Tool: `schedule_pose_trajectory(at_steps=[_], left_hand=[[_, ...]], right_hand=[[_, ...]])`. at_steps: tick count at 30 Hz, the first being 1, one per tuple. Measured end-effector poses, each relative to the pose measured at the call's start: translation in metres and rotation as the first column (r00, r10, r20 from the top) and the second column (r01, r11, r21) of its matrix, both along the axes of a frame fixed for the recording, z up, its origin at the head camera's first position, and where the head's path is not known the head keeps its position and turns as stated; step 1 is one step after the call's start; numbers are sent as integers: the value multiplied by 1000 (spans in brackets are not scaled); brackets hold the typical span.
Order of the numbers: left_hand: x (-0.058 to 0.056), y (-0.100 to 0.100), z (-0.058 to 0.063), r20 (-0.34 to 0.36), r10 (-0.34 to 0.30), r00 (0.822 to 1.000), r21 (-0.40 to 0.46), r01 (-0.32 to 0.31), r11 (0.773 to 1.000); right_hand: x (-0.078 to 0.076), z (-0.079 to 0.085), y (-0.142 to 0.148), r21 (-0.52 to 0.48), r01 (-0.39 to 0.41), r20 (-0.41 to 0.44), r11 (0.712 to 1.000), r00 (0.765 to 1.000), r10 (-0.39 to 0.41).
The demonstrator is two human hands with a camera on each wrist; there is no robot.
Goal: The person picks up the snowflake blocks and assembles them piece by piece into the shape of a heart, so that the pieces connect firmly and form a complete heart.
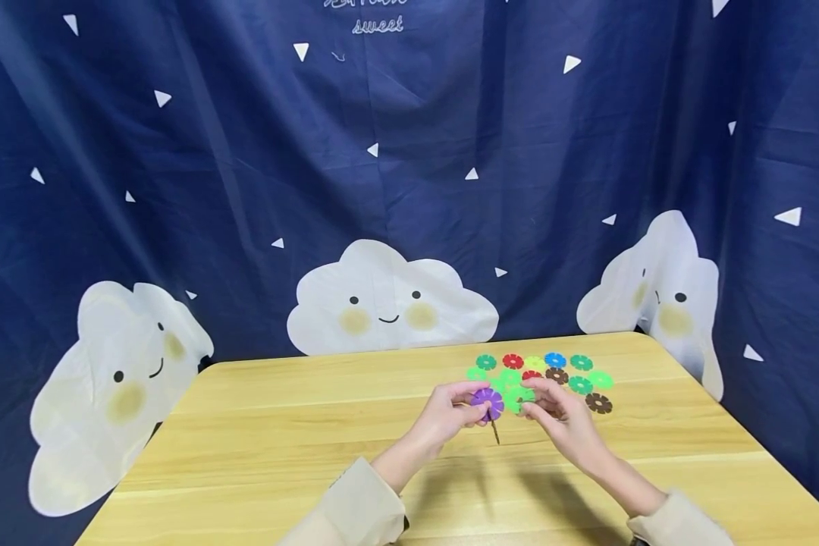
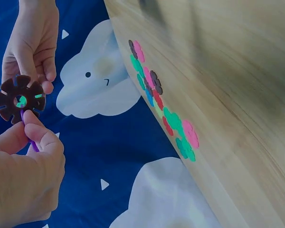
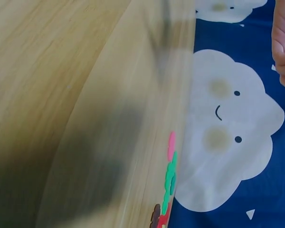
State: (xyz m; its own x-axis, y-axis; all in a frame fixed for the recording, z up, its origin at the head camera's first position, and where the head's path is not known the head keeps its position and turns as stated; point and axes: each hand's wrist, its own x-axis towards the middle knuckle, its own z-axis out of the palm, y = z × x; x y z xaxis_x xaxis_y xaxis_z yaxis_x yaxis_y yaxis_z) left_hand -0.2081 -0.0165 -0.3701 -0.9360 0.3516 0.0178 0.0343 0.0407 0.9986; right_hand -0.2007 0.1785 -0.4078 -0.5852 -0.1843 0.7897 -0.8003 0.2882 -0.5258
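Note:
My left hand [image 1: 444, 415] pinches a purple notched disc [image 1: 486, 402]. A brown notched disc [image 2: 9, 100] is joined to it at an angle and appears edge-on below it in the head view. In the left wrist view, the left hand [image 2: 31, 175] is near the camera. My right hand [image 1: 565, 421] holds a light green notched disc [image 1: 516, 399] between thumb and fingers, just right of the purple one. Green shows through the brown disc's hole, below the right hand [image 2: 32, 42]. Part of the left hand [image 3: 283, 45] shows at the right wrist view's edge.
Several loose notched discs lie on the wooden table [image 1: 280, 425] beyond the hands, among them a blue disc [image 1: 555, 360], a red disc [image 1: 513, 362] and a brown disc [image 1: 598, 403]. A dark blue curtain [image 1: 416, 197] with clouds hangs behind the table.

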Motion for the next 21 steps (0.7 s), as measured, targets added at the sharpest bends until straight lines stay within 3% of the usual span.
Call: schedule_pose_trajectory(at_steps=[7, 15, 18, 21], left_hand=[[2, 2, 3, 50, -10, 999, 14, 10, 1000], [4, 2, 5, 80, -1, 997, 18, -1, 1000], [5, 3, 7, 86, 10, 996, 13, -11, 1000], [6, 4, 8, 96, 21, 995, 20, -23, 1000]], right_hand=[[-2, 1, -5, 2, 23, -175, 1000, 984, -22], [1, 3, -7, 4, -18, -157, 1000, 987, 18], [-1, 2, -7, 1, -18, -195, 1000, 981, 18], [-4, 3, -8, -9, -42, -281, 999, 959, 37]])
